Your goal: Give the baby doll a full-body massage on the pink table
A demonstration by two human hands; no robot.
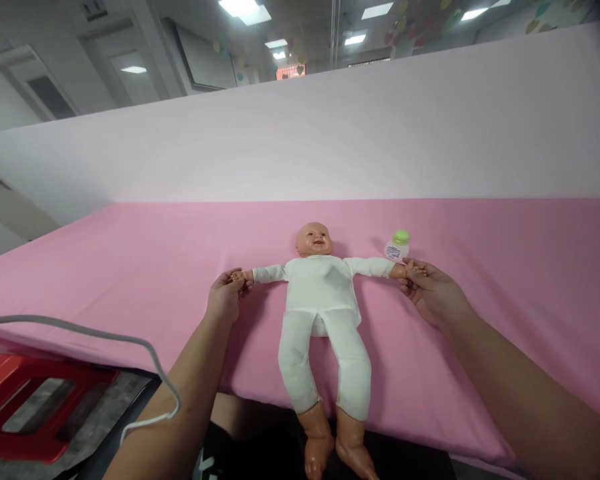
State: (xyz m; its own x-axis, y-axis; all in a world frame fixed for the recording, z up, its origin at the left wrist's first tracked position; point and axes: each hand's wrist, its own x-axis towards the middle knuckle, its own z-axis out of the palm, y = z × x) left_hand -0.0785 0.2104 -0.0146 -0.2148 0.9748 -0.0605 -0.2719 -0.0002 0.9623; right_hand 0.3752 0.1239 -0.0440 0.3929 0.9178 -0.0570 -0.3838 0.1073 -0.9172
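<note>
A baby doll [325, 283] with a white cloth body lies on its back, head away from me and feet over the near edge. Both its arms are stretched out sideways. My left hand [226, 293] is closed round the doll's hand on the left, thumb and fingers pinching it. On the other side my right hand [433, 290] grips the doll's other hand between thumb and fingers. Just beyond my right hand stands a small clear bottle [397, 249] with a green cap, apart from the doll's arm.
A pink sheet [155, 267] covers the surface under the doll. Behind it rises a white wall [300, 147] with glass above. At lower left are a red plastic stool [35, 407] and a grey cable [80, 327] that crosses in front of my left forearm.
</note>
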